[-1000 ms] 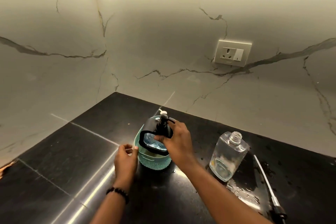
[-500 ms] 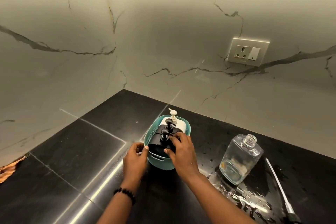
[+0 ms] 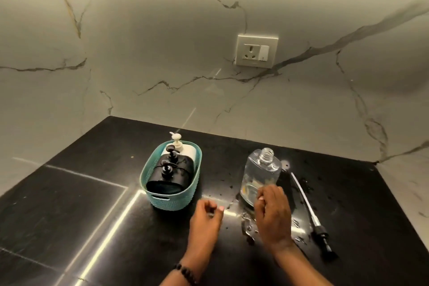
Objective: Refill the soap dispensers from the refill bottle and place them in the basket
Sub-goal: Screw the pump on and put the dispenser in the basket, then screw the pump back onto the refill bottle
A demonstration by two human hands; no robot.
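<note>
Basket (image 3: 162, 202): teal, left of frame centre on the black counter (image 3: 76, 204); we see three pump dispensers standing inside it.
Dispensers: two black ones (image 3: 173, 175) toward the near end, a white one (image 3: 180, 150) at the far end.
Bottle (image 3: 260, 174): clear, uncapped, right of centre, upright or slightly leaning, nearly empty.
Pump (image 3: 308, 211): its tube and black head lie on the counter just right of the bottle.
Left hand (image 3: 205, 223): we see it loosely curled, holding nothing, just below and right of the basket, apart from it.
Right hand (image 3: 274, 213): fingers spread at the bottle's lower part; we cannot tell whether they grip it.
Counter: wet patches around the bottle.
Socket (image 3: 256, 50): on the marble wall, upper centre.
</note>
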